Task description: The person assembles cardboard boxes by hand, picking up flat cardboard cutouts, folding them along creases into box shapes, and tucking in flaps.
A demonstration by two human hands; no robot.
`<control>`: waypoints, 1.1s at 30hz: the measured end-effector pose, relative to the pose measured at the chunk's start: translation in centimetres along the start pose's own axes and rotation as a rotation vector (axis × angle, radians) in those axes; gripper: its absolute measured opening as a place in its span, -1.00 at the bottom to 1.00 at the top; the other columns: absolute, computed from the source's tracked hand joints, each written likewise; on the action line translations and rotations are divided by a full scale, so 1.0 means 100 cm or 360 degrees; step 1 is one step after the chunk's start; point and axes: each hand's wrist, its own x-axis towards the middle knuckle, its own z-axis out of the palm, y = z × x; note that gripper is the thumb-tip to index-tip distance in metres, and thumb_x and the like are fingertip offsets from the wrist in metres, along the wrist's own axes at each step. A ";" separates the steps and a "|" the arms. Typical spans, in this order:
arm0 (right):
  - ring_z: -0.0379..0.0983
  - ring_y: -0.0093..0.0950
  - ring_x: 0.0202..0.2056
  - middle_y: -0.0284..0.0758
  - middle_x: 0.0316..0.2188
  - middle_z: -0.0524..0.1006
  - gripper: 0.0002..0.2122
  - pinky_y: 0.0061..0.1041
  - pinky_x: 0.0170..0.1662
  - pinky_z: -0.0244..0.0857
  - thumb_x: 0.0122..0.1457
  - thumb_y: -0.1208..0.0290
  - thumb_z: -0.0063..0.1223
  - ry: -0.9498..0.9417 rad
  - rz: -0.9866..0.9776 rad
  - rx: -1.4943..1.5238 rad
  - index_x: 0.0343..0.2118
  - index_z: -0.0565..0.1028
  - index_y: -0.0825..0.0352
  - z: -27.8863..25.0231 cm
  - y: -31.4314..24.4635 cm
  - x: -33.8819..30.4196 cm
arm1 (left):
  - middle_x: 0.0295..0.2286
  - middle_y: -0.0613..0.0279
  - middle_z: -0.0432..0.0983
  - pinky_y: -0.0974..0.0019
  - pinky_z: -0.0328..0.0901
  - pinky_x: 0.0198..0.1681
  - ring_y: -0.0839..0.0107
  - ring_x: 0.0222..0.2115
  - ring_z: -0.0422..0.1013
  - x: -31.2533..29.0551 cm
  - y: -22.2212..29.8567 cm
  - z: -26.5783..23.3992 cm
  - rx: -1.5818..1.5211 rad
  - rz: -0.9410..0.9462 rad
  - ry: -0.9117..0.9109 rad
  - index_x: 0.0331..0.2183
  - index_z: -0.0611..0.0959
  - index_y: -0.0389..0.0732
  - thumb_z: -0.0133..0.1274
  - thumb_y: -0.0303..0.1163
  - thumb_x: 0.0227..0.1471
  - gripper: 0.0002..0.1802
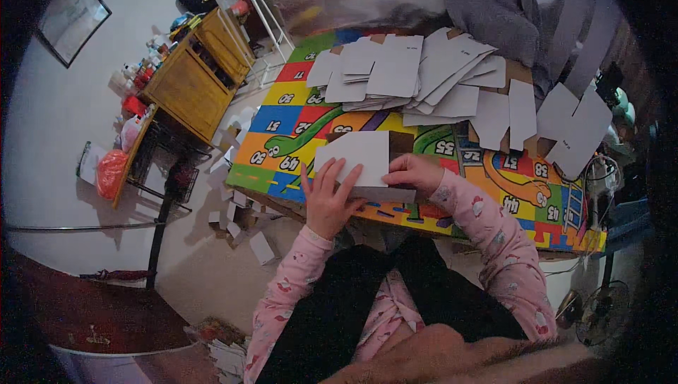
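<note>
A small white cardboard box (364, 152), partly folded, with brown inner surfaces showing at its right end, rests near the front edge of the table. My left hand (330, 197) lies on its white face with fingers spread, the thumb by the near side. At the right end my right hand (418, 174) has its fingers bent in a pinch on the box's edge or flap; the fingertips' exact hold is partly hidden. Beyond the box lies a loose heap of flat white carton blanks (395, 66), with more cut blanks (494, 119) to its right.
A colourful numbered board-game mat (282, 112) covers the table. Another blank (575, 126) sticks out at the right corner near some cables. Several white boxes (261, 248) lie on the floor at left. A wooden cabinet (187, 87) stands far left, a fan (606, 310) lower right.
</note>
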 end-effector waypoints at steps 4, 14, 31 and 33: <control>0.20 -0.67 -0.63 -0.48 -0.69 0.42 -0.79 -0.66 -0.55 0.07 0.11 0.30 0.16 0.0014 -0.0032 -0.0048 -0.57 0.54 0.30 0.001 0.002 -0.001 | 0.07 0.24 0.29 -0.28 -0.21 0.24 0.19 0.09 0.22 -0.003 -0.001 0.003 -0.0005 0.0029 0.0042 0.08 0.49 0.12 0.29 -0.16 -0.34 -0.19; 0.43 -0.38 -0.21 -0.30 -0.23 0.53 -0.66 -0.42 -0.11 0.28 0.00 0.25 0.20 0.0841 -0.1047 -0.1623 -0.19 0.49 0.33 0.021 -0.035 -0.022 | 0.06 0.20 0.29 -0.19 -0.15 0.25 0.18 0.08 0.23 -0.002 0.002 0.003 -0.0062 -0.0005 0.0065 0.08 0.49 0.08 0.26 -0.17 -0.30 -0.22; 0.17 -0.26 0.23 -0.22 0.18 0.30 -0.44 -0.26 0.26 0.04 0.03 0.41 0.08 0.0636 -0.1140 -0.2448 0.16 0.28 0.31 0.038 -0.002 -0.017 | -0.12 0.14 0.49 0.24 0.22 0.03 0.23 -0.11 0.39 0.016 -0.053 -0.028 -0.0862 -0.0474 0.0307 0.00 0.54 -0.16 0.20 -0.37 -0.15 -0.43; 0.17 -0.26 0.23 -0.22 0.18 0.30 -0.44 -0.26 0.25 0.05 0.02 0.41 0.08 0.0601 -0.1160 -0.2401 0.15 0.28 0.31 0.039 -0.002 -0.017 | -0.15 0.15 0.51 0.33 0.27 -0.03 0.28 -0.16 0.41 0.018 -0.089 -0.027 -0.0959 -0.0595 0.0377 0.00 0.53 -0.20 0.18 -0.44 -0.13 -0.44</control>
